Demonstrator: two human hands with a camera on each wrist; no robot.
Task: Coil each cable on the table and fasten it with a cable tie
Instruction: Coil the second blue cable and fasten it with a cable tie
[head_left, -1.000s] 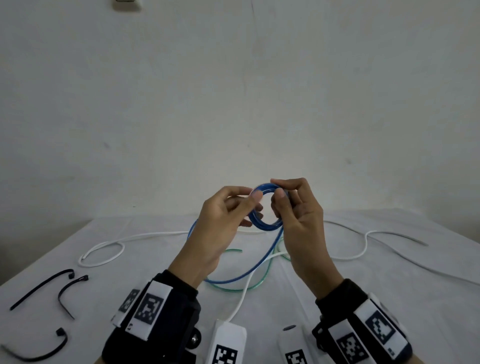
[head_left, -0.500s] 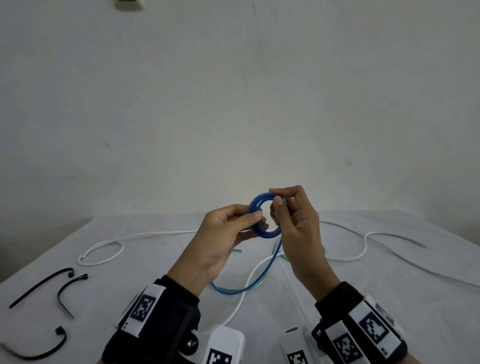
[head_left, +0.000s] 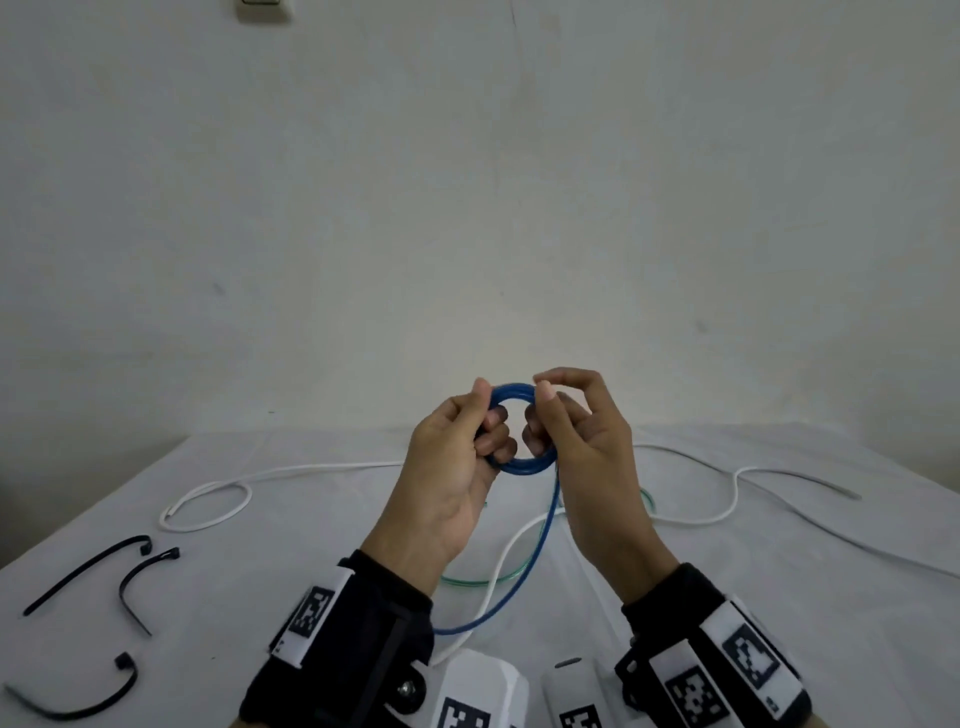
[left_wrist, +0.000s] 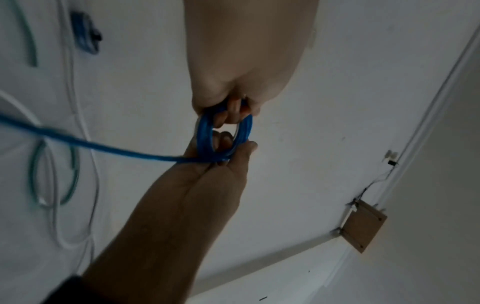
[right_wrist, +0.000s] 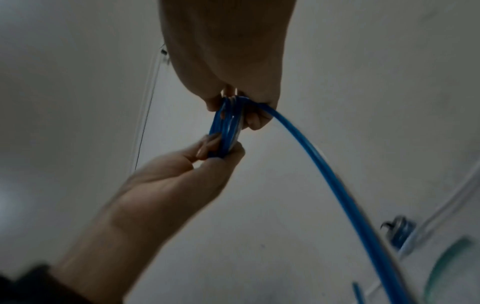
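Note:
A blue cable (head_left: 523, 466) is wound into a small coil held up above the table (head_left: 779, 597). My left hand (head_left: 488, 410) grips the coil's left side, thumb on top and fingers curled through the ring. My right hand (head_left: 540, 410) pinches its right side. The loose blue tail (head_left: 524, 571) hangs to the table and curves back toward me. In the left wrist view the coil (left_wrist: 205, 131) sits between both hands, and the right wrist view shows its stacked turns (right_wrist: 226, 127). Three black cable ties (head_left: 83, 577) lie at the near left.
A white cable (head_left: 208, 514) loops at the left, and another white cable (head_left: 727, 514) runs off to the right. A green cable (head_left: 467, 579) lies under my hands. A second blue coil (left_wrist: 84, 33) with a black tie lies on the table.
The loose blue tail has grown shorter and drawn in toward me as the coil thickened. My left thumb has shifted onto the top of the coil.

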